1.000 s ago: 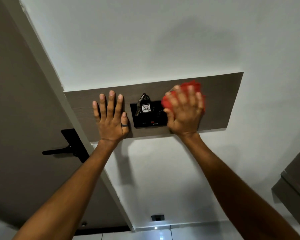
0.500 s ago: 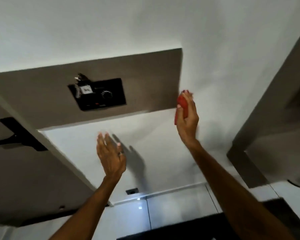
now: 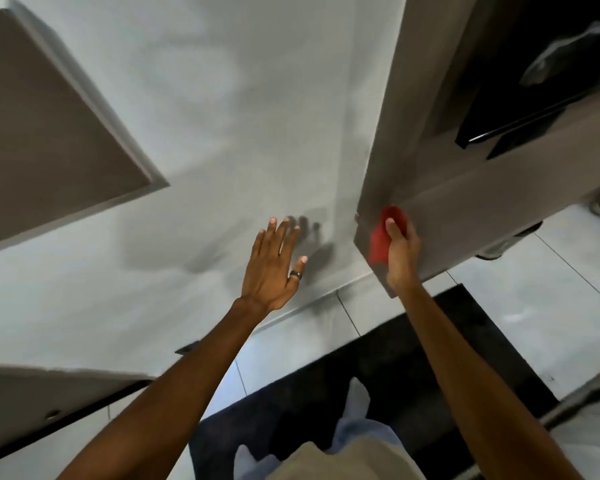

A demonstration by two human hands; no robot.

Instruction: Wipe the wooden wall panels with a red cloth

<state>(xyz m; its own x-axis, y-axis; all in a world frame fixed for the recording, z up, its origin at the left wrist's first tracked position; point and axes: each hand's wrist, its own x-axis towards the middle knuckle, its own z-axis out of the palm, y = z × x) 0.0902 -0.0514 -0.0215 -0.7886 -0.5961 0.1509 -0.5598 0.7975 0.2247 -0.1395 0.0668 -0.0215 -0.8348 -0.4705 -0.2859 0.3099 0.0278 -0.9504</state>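
My right hand (image 3: 400, 252) grips the bunched red cloth (image 3: 383, 239) and presses it against the lower corner edge of a grey-brown wooden panel unit (image 3: 465, 202) on the right. My left hand (image 3: 274, 265), fingers spread and wearing a dark ring, hovers close to the white wall (image 3: 239, 116) and holds nothing. The first wooden wall panel (image 3: 49, 126) shows at the upper left, away from both hands.
A dark flat screen (image 3: 520, 81) sits in the wooden unit at the upper right. A dark mat (image 3: 378, 375) lies on the white tiled floor (image 3: 551, 306) under my legs. A door's lower edge (image 3: 49, 393) is at the lower left.
My view has swung down and to the right. Both hands left the first panel; my right hand carried the red cloth across the white wall to the wooden unit's corner.
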